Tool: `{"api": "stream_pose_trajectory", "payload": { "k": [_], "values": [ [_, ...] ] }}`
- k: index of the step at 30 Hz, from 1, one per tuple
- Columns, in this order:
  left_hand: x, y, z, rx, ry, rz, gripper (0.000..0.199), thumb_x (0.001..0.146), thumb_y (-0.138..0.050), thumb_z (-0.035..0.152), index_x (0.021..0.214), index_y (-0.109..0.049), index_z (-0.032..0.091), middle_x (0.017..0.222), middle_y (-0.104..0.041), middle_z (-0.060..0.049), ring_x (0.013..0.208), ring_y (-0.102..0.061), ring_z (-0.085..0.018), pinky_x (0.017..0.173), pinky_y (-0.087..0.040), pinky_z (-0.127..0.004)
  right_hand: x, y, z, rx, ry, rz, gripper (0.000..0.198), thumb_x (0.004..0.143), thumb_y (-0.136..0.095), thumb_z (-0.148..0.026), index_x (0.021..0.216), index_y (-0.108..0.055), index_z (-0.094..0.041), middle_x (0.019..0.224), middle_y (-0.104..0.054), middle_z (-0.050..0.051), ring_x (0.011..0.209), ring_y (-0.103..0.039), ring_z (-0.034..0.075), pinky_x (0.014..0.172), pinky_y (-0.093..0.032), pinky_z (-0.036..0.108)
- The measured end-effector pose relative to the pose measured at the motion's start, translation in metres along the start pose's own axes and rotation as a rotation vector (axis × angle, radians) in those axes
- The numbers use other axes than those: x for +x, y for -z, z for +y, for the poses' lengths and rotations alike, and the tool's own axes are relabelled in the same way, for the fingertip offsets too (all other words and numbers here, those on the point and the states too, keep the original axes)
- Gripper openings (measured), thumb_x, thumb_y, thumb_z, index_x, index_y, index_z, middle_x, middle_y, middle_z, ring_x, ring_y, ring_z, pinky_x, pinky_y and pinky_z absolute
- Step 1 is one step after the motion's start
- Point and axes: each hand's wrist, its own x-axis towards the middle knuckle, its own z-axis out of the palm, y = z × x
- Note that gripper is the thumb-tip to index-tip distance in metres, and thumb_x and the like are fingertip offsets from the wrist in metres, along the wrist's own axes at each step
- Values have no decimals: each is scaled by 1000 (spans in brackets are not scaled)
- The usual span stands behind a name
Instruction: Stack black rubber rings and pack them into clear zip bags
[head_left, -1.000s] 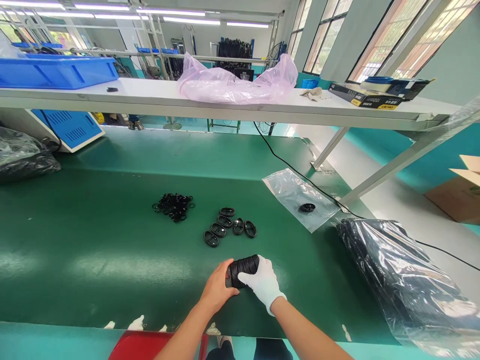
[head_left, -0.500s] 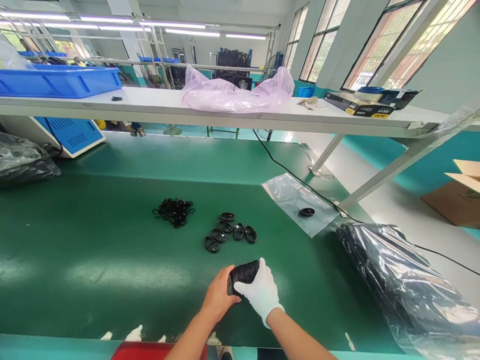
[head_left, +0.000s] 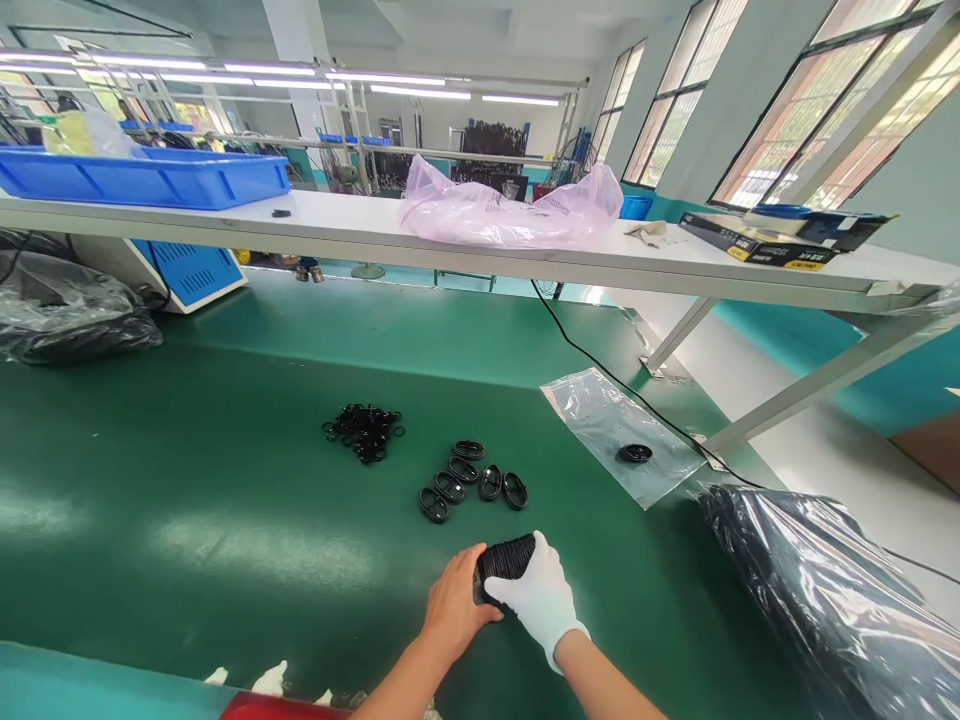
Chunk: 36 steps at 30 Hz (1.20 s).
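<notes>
Between my two hands is a ribbed black stack of thin oval rings (head_left: 507, 560), held just over the green worktop near its front edge. My bare left hand (head_left: 459, 602) grips the stack's left end, thumb below and fingers above. From the right, my right hand (head_left: 541, 598) in a white glove clasps the other end. Beyond the hands lie several black oval coils (head_left: 463, 469) in a loose cluster. Farther left is a small heap of thin black rings (head_left: 365, 431). The palms and part of the stack's underside are hidden.
A clear plastic bag (head_left: 600, 400) with a black coil (head_left: 635, 453) on it lies right of centre, beside a black cable (head_left: 574, 343). Large plastic-wrapped black goods (head_left: 817, 580) cover the right side. A white shelf (head_left: 345, 225) spans the back, bearing a blue tray (head_left: 165, 180).
The view has shifted, so the whole scene sits slightly more to the right and lower. Both hands keep their hold on the stack, and the other items stay in place.
</notes>
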Motion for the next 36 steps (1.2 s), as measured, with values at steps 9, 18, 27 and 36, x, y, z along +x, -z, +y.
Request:
{"api": "stream_pose_trajectory", "payload": {
  "k": [9,18,27,36],
  "values": [
    [1,0,-5,-37,3,-20,78,56,-67,23,128,-37,27,133,-43,-1,116,-44,-21,93,-36,-30,2,-7,3,-24,-23,7,100,53,-63,-46,135,-19,-10,127,-40,16,114,-44,29,88,-40,40],
    [6,-7,-13,-26,-44,9,76,58,-65,25,129,-37,25,135,-42,-2,118,-43,-21,95,-36,-31,-1,-2,-1,-13,-17,26,100,52,-62,-46,135,-21,-8,124,-43,15,112,-44,29,90,-39,39],
    [7,-8,-17,-31,-93,20,77,60,-65,24,130,-35,24,135,-41,-2,120,-41,-20,96,-35,-30,-1,3,-2,-15,-25,-3,105,54,-62,-46,138,-13,-5,130,-39,17,118,-40,30,93,-36,38],
    [7,-9,-17,-87,-86,37,75,58,-66,26,128,-37,27,134,-42,0,107,-51,-19,87,-40,-28,8,32,6,110,-45,-161,75,78,-37,-54,137,-23,-11,126,-49,15,113,-48,26,94,-34,36]
  ]
}}
